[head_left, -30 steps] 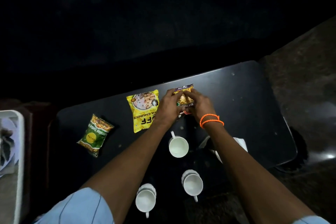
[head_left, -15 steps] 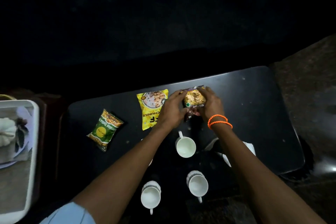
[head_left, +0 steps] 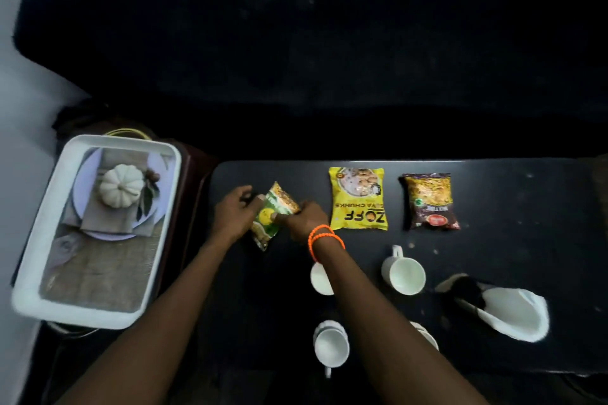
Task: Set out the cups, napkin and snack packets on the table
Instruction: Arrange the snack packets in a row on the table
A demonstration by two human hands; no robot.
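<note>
Both my hands grip a green snack packet [head_left: 270,218] at the left end of the black table [head_left: 513,207]; my left hand [head_left: 235,212] holds its left edge and my right hand [head_left: 304,219], with orange bands at the wrist, pinches its right side. A yellow packet [head_left: 358,203] and a dark brown packet [head_left: 429,201] lie flat in a row to the right. White cups stand nearer me: one [head_left: 403,274] in full view, one [head_left: 320,279] partly behind my right forearm, one [head_left: 330,345] at the front, another [head_left: 426,335] mostly hidden. A white napkin [head_left: 513,312] lies at the right.
A white tray [head_left: 42,302] sits on a stand left of the table, holding a plate, cloth and a small white pumpkin [head_left: 121,186]. A dark sofa fills the space behind the table.
Both hands have let go of the dark brown packet, which now lies right of the yellow one, and have moved left onto the green packet. The view has shifted left.
</note>
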